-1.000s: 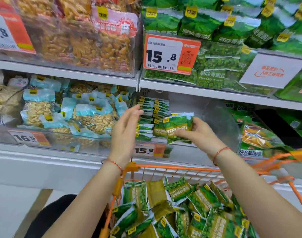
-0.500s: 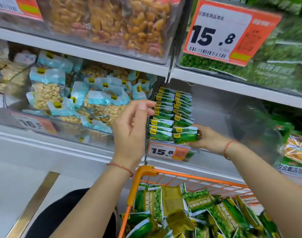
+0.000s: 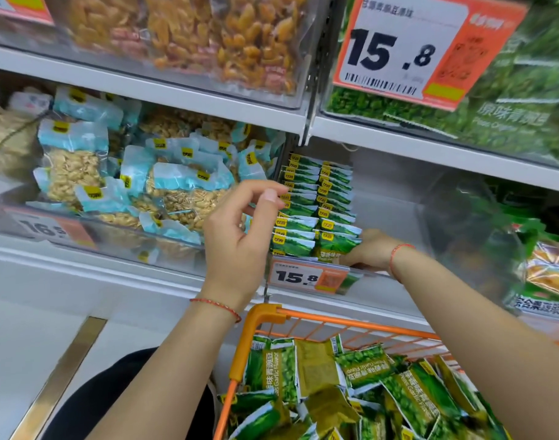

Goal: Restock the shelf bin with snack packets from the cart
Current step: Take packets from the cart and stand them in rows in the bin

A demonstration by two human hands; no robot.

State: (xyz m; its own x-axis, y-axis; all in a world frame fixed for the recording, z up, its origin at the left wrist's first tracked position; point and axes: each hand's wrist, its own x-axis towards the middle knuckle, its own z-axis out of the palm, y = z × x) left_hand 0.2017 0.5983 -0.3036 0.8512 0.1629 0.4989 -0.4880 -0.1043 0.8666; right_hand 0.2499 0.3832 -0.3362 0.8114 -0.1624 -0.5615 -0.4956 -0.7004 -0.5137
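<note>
We saw the right hand [image 3: 368,249] reaching into the clear shelf bin [image 3: 398,198], its fingers hidden behind the front green snack packet [image 3: 335,244] in the right stack, so we could not tell its grip. The left hand [image 3: 240,230] hovered beside the stacks, fingers loosely curled, holding nothing. More green packets lay in the orange cart [image 3: 256,325] below.

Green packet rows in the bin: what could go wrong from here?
1. The right hand is pushing a packet in low at the front of the rows; the upright packets could tip or slide.
2. The left hand hovers, bracing nothing.
3. The price tag sits just under the right hand and could be knocked.
</note>
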